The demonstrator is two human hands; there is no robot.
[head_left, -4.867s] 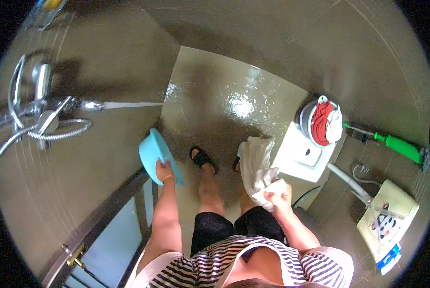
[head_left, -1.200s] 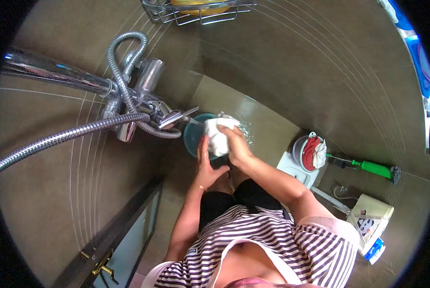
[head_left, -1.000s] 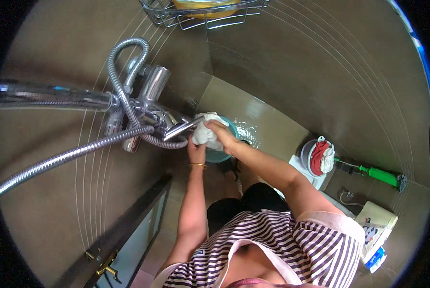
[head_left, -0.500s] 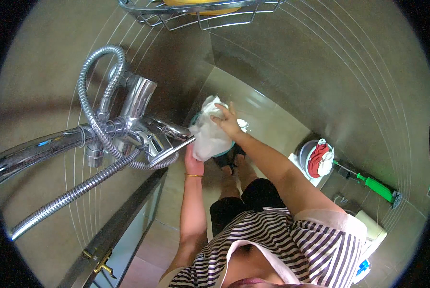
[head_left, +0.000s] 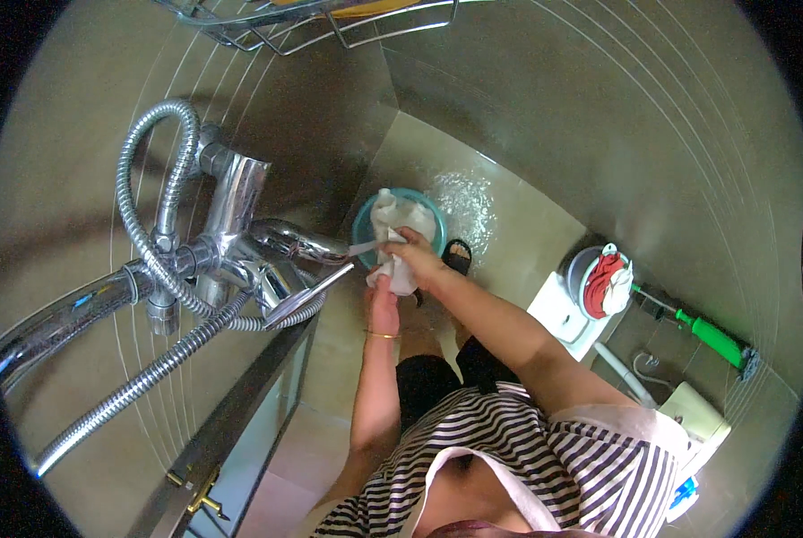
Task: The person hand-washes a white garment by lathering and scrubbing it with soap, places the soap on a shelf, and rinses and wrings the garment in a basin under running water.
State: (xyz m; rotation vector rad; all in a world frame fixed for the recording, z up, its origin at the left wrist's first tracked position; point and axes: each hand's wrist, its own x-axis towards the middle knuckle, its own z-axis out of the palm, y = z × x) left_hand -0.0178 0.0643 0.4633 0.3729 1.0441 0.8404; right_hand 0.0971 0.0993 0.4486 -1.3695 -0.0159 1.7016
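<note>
A wet white cloth [head_left: 403, 215] hangs from both my hands into a round teal basin [head_left: 440, 229] on the floor. My left hand [head_left: 384, 303] grips its near end from below. My right hand [head_left: 416, 258] is closed on the bunched part just above, close to the left. Water [head_left: 364, 247] runs from the spout of the chrome faucet [head_left: 298, 240] onto the cloth by my right fingers. Whether the cloth is a garment I cannot tell.
A chrome shower hose [head_left: 142, 359] loops round the faucet at the left. Overhead is a wire rack [head_left: 392, 33]. Wet, splashed floor [head_left: 464, 206] lies beside my sandalled foot. At the right stand a bucket [head_left: 590, 269] with red and white cloths and a green-handled brush [head_left: 708, 337].
The cloth, spread out before, is now gathered between my hands, and its far part hangs in the basin. My right hand has come down nearer the left. Water on the floor has spread.
</note>
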